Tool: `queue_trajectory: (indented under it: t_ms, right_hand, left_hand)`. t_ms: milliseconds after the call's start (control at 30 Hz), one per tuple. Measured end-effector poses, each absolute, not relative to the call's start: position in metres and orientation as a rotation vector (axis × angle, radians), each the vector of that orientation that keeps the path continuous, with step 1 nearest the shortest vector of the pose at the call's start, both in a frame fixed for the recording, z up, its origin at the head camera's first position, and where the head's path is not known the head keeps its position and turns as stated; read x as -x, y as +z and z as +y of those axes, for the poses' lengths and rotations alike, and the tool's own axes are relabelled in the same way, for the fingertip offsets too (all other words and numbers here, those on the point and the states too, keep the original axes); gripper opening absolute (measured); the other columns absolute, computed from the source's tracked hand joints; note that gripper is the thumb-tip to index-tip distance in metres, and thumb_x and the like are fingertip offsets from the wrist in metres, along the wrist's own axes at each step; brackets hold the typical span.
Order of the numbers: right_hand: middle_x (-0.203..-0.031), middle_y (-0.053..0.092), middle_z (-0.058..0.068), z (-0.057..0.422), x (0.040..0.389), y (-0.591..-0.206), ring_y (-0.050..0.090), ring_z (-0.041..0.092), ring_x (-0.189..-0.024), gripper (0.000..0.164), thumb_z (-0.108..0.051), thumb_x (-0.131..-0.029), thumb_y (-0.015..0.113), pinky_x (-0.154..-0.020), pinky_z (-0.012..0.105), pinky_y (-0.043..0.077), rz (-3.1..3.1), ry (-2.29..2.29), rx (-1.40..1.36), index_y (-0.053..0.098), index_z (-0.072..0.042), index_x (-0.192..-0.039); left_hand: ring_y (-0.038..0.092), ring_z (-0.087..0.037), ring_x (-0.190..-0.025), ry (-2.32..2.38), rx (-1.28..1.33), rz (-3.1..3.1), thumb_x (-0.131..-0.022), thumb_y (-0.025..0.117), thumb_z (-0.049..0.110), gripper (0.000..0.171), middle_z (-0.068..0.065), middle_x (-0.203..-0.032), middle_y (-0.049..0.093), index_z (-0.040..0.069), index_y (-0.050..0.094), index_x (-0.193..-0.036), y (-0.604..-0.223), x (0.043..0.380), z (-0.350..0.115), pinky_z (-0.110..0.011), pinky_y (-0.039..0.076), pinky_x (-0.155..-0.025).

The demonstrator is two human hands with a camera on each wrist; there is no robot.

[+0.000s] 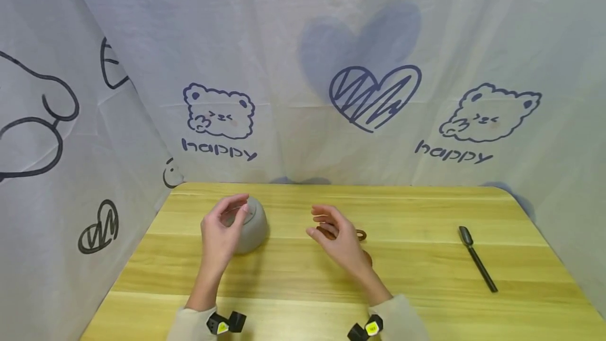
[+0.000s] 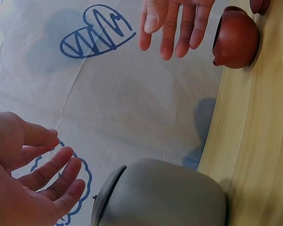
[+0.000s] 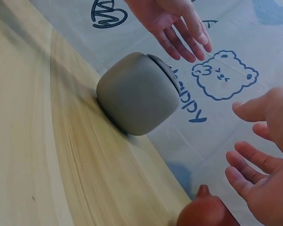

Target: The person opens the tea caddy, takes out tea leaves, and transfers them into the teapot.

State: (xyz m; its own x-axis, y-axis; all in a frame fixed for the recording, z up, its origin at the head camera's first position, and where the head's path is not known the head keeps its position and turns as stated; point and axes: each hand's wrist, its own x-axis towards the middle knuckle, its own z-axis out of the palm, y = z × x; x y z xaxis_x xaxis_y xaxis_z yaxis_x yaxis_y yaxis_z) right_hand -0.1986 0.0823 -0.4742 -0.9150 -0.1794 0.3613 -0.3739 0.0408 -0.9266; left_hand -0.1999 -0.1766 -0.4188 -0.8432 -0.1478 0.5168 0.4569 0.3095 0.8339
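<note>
A rounded grey lidded jar (image 1: 255,233) stands upright on the left of the table, also seen in the left wrist view (image 2: 165,197) and right wrist view (image 3: 137,94). My left hand (image 1: 221,233) hovers over and beside it, fingers loosely bent, holding nothing. My right hand (image 1: 345,246) is held above a small reddish-brown clay teapot (image 2: 238,42), partly hiding it in the head view; its fingers are relaxed around nothing. The teapot's opening shows uncovered in the left wrist view. A small piece of the same brown colour (image 1: 367,258) lies near it, mostly hidden by the right wrist.
A black scoop-like spoon (image 1: 478,259) lies on the right of the wooden table (image 1: 426,299). A pale cloth (image 1: 293,130) printed with hearts and bear faces hangs behind the table and down its left side.
</note>
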Motion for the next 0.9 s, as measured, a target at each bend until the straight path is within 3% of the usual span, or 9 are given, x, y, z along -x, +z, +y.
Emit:
queue_trajectory:
  t_ms: [167,467,900]
  right_hand:
    - [-0.137,0.06,0.008,0.069,0.202,-0.476,0.058,0.032,-0.124,0.048,-0.011,-0.095,0.076,-0.108,0.052,0.046,-2.158,2.01,-0.582,0.058,-0.014,-0.14]
    - [-0.139,0.058,0.004,0.045,0.209,-0.481,0.056,0.037,-0.126,0.057,-0.015,-0.092,0.079,-0.108,0.045,0.048,-2.189,2.019,-0.557,0.056,-0.018,-0.143]
    - [-0.143,0.055,0.006,0.007,0.218,-0.493,0.051,0.041,-0.132,0.065,-0.012,-0.09,0.081,-0.111,0.053,0.044,-2.176,2.104,-0.566,0.052,-0.016,-0.148]
  left_hand:
    - [0.068,-0.023,-0.102,-1.495,0.208,-2.107,-0.095,0.07,-0.003,0.018,-0.016,-0.112,0.073,-0.003,0.074,-0.112,-0.419,0.203,-0.187,-0.022,0.054,-0.093]
    - [0.066,-0.03,-0.108,-1.315,0.122,-2.154,-0.092,0.072,-0.005,0.018,-0.016,-0.109,0.073,-0.003,0.075,-0.109,-0.425,0.209,-0.201,-0.048,0.05,-0.1]
    - [0.063,-0.039,-0.121,-1.158,0.095,-2.287,-0.095,0.073,0.008,0.028,-0.02,-0.124,0.069,-0.002,0.072,-0.121,-0.445,0.221,-0.211,-0.052,0.046,-0.107]
